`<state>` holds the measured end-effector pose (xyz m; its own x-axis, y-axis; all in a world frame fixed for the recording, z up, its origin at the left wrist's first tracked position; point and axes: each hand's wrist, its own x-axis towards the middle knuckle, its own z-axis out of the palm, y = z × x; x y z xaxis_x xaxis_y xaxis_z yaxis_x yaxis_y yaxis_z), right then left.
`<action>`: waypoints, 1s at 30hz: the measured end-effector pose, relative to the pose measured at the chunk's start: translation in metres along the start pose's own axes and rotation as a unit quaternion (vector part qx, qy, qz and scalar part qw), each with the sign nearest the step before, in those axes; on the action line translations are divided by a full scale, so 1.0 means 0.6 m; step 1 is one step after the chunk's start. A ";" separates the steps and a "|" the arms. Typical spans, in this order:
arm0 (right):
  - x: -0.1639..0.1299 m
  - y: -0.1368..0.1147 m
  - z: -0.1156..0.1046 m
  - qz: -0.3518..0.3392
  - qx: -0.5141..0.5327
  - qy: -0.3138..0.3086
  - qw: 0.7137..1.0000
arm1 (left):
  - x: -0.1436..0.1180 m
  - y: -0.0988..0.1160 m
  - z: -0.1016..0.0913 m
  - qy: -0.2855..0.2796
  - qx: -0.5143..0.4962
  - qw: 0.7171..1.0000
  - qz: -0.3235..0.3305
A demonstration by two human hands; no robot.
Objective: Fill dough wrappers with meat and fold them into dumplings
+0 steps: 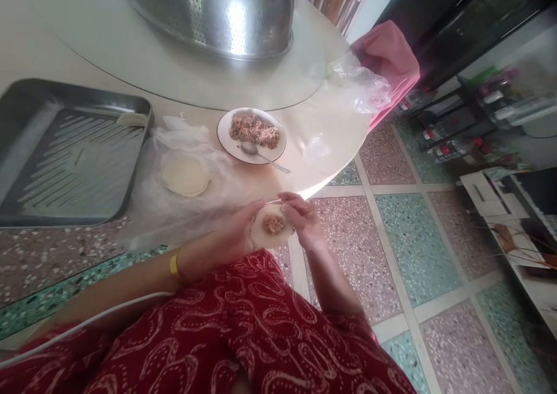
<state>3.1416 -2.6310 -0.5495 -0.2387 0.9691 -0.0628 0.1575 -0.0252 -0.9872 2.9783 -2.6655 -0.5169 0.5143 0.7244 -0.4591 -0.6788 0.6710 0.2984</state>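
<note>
Between my two hands is a round dumpling wrapper with a lump of minced filling at its middle. My left hand is closed on the wrapper's left side, its fingers partly hidden. At the upper right edge, my right hand pinches the wrapper between thumb and fingers. Just beyond, a plate bears more minced filling and a metal spoon. Left of it, a stack of round wrappers lies on a clear plastic bag.
A dark metal tray stands at left, one folded dumpling in its far right corner. A perforated metal cover sits on the glass turntable. Pink cloth and plastic bags are at the table's right edge.
</note>
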 end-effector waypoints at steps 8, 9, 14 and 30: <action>0.025 -0.004 -0.040 -0.105 -0.113 0.077 0.985 | 0.009 0.005 -0.013 0.042 -0.048 0.998 0.020; 0.037 -0.009 -0.057 -0.133 -0.143 0.115 0.974 | 0.010 0.007 -0.014 0.041 -0.046 0.998 0.027; 0.121 -0.032 -0.147 -0.265 -0.309 0.219 0.887 | 0.015 0.024 -0.009 0.079 -0.056 0.994 0.054; 0.224 -0.027 -0.173 -0.255 -0.464 0.122 0.839 | 0.022 0.050 0.004 -0.018 -0.065 0.992 0.107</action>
<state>3.2066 -2.4750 -0.5270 -0.3166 0.8197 0.4774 0.8004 0.5009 -0.3293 2.9659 -2.6354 -0.5120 0.3686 0.8544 -0.3664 -0.8349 0.4775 0.2736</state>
